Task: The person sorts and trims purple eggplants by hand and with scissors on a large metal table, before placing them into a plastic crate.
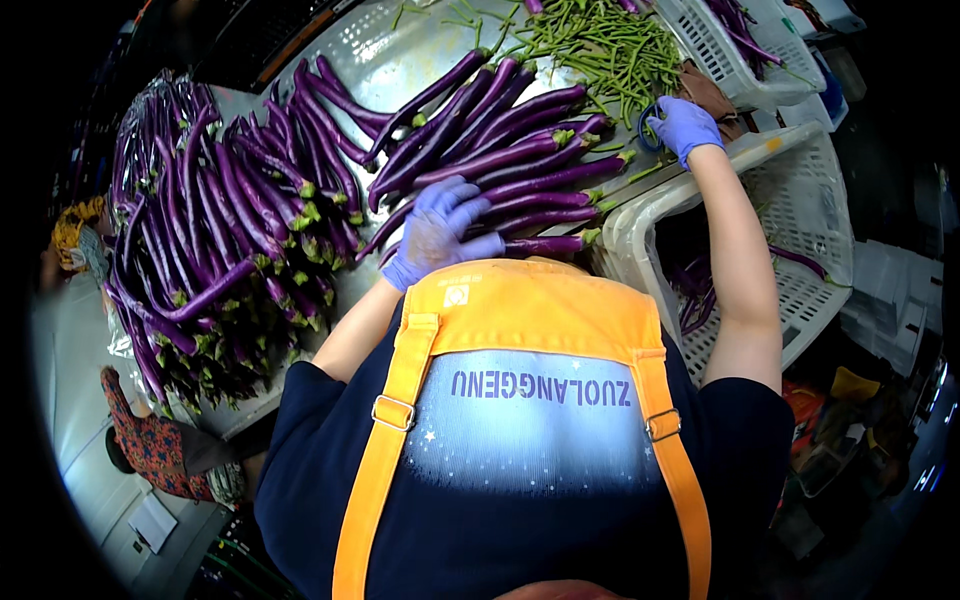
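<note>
My left hand [437, 232], in a purple glove, lies with fingers spread over the near stem-to-tip row of long purple eggplants [520, 165]. Their green stem ends mostly point right. Farther right and higher up, my right hand [687, 130], also gloved, has its fingers curled at a dark blue looped handle [646, 128]; the rest of that tool is hidden or too small to make out. This hand is beside a heap of green beans [600, 50] and a brown cloth-like thing [708, 95].
A big pile of eggplants [215, 215], partly in clear plastic, covers the left of the metal table [385, 45]. At my right stands a white lined basket [815, 200] with eggplants inside; another white basket [785, 85] is beyond it. Another person [165, 450] is at lower left.
</note>
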The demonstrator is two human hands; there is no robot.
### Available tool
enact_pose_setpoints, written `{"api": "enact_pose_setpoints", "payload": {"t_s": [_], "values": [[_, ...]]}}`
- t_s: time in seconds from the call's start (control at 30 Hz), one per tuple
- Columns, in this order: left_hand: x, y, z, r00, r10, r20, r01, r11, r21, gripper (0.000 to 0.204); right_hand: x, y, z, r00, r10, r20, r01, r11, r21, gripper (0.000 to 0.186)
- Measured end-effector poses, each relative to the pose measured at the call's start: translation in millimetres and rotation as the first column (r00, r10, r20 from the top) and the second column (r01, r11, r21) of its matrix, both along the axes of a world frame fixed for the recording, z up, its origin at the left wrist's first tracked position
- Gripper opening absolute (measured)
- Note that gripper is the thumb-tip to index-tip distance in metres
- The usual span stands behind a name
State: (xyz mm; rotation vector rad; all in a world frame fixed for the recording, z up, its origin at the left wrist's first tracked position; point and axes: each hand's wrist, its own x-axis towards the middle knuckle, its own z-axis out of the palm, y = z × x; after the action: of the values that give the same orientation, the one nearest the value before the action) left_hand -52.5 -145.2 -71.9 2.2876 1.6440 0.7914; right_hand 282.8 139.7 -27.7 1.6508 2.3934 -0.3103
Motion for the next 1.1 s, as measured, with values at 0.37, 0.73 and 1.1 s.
{"api": "enact_pose_setpoints", "payload": {"t_s": [0.37,0.73,1.1], "values": [[13,-25,-52,0.975,0.106,-0.197,-0.119,0.992,-0.052,0.064,-62,-72,17,0.840,0.433,-0.326,-0.498,0.855,-0.146,0.042],[29,-36,-40,0.902,0.391,-0.186,-0.352,0.913,0.207,0.075,-189,-31,5,0.576,0.727,-0.372,-0.650,0.684,0.331,0.037],[41,-50,-30,-0.079,0.877,0.474,0.197,0.479,-0.855,0.046,-335,31,-82,0.597,0.773,-0.214,-0.802,0.580,-0.142,0.091]]}}
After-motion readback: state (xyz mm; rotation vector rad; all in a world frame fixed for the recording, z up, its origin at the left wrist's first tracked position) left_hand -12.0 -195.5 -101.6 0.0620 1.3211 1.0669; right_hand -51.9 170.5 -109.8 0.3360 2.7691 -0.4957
